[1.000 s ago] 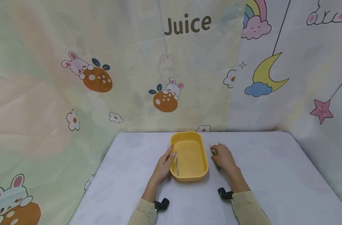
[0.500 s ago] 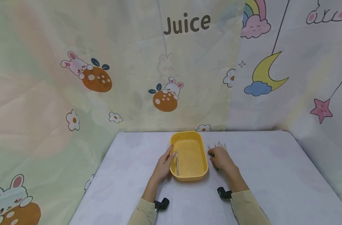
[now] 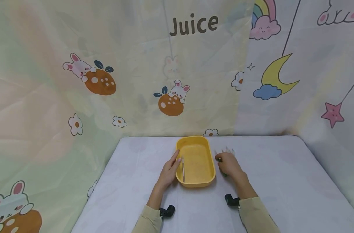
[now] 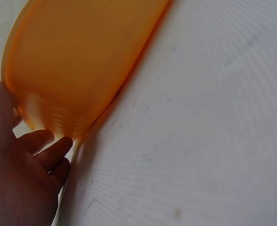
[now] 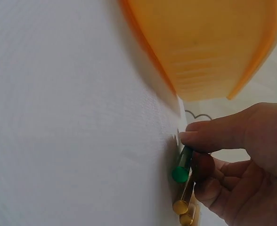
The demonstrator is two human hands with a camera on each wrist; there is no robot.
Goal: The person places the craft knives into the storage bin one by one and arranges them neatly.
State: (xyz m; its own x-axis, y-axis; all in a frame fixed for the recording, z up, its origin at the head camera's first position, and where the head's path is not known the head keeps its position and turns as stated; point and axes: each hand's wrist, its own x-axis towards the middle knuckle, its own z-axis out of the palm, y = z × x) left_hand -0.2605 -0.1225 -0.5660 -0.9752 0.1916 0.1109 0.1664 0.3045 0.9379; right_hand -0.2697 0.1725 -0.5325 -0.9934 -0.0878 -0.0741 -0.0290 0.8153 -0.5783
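Observation:
A shallow yellow tray (image 3: 198, 166) lies on the table with a slim pale stick (image 3: 183, 170) along its left inner side. My left hand (image 3: 167, 171) holds the tray's left edge, thumb at the rim and fingers against the outer wall. Just right of the tray, my right hand (image 3: 230, 164) pinches a green-ended, pen-like stick (image 5: 180, 173) between thumb and index finger, low by the tabletop. Gold-ended sticks (image 5: 180, 206) lie close beside it in the right wrist view. Past the knuckles, pale pointed tips (image 3: 228, 149) stick out; the hand hides the rest.
A white cloth covers the table (image 3: 282, 181), and a printed curtain (image 3: 136, 97) hangs directly behind its far edge. Black wrist cameras (image 3: 167, 211) are strapped at both sleeves.
My right hand has shifted slightly left and lower over the sticks, now covering more of the green one. More pale tips show beyond it. The left hand and tray have stayed put.

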